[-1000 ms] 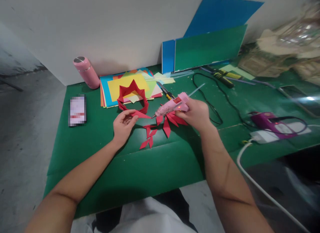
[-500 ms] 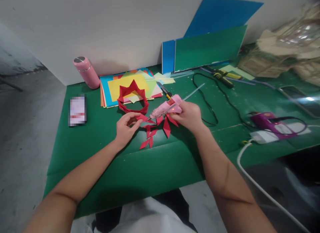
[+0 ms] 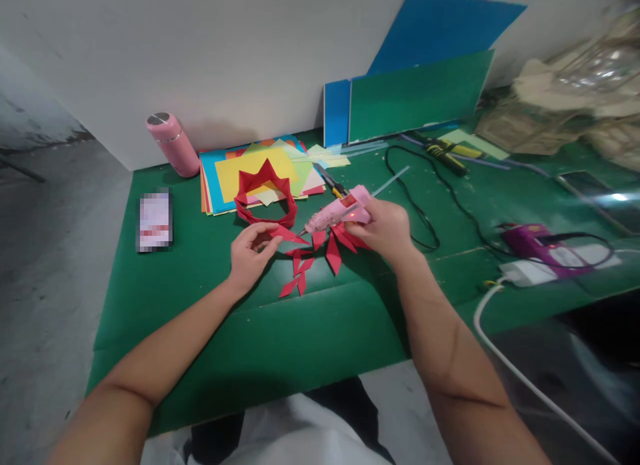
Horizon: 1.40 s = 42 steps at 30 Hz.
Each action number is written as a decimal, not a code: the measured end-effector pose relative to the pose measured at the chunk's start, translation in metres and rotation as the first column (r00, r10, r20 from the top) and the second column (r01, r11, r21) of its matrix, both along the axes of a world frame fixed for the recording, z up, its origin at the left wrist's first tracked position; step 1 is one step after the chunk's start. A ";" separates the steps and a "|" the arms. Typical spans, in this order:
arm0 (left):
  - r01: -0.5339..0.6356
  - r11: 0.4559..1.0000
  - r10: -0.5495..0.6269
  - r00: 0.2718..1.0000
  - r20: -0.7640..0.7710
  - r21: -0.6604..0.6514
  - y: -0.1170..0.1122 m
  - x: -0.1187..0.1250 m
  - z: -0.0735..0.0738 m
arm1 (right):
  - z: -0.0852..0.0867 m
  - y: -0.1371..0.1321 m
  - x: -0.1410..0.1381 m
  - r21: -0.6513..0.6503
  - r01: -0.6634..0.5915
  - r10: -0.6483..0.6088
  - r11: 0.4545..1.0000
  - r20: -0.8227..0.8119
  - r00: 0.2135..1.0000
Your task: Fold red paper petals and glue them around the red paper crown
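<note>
My left hand (image 3: 251,254) pinches a folded red paper piece (image 3: 290,236) between thumb and fingers, its tip pointing right. Wrapped round the handle of a pink hot glue gun (image 3: 333,214) is my right hand (image 3: 387,228); a clear glue stick (image 3: 387,183) sticks out of its back. The nozzle sits close to the tip of the paper piece; whether they touch I cannot tell. Several small red paper shapes (image 3: 301,268) lie just below, and larger pointed red pieces (image 3: 334,254) are under the gun. A red folded-paper crown (image 3: 267,215) stands behind my left hand.
Coloured paper sheets (image 3: 225,178) are stacked at the back, with a utility knife (image 3: 330,180) beside them. A pink flask (image 3: 175,145) and a phone (image 3: 155,220) are at the left. Pliers (image 3: 445,157), a black cord (image 3: 450,192) and a power strip (image 3: 530,273) lie right.
The glue gun in my right hand has shifted slightly right, its nozzle drawing back along the red paper piece towards the tip. My left hand has barely moved.
</note>
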<state>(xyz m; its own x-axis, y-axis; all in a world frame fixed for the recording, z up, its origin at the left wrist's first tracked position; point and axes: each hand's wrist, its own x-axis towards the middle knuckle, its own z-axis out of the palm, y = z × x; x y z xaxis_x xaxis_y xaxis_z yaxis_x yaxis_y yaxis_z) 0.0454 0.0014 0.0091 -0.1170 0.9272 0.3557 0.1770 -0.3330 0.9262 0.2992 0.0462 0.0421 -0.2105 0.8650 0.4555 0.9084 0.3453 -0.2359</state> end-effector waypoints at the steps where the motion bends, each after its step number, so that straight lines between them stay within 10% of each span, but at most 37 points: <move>1: -0.003 1.000 0.003 1.000 0.003 -0.006 0.000 0.000 0.000 | 0.000 0.000 0.000 0.004 0.002 -0.002 1.000 -0.002 1.000; 15: -0.081 0.996 0.077 0.993 0.094 0.036 0.002 -0.002 0.000 | 0.000 0.000 0.009 0.027 0.002 -0.001 1.000 -0.047 0.999; 27: -0.089 0.993 0.077 0.986 0.147 0.075 0.003 -0.001 0.002 | -0.017 0.016 0.023 -0.144 0.020 -0.086 0.989 -0.470 0.879; 42: 0.151 0.987 -0.153 0.988 0.026 0.051 -0.005 0.002 0.002 | -0.022 0.019 0.024 -0.136 0.185 -0.210 0.973 -0.205 0.956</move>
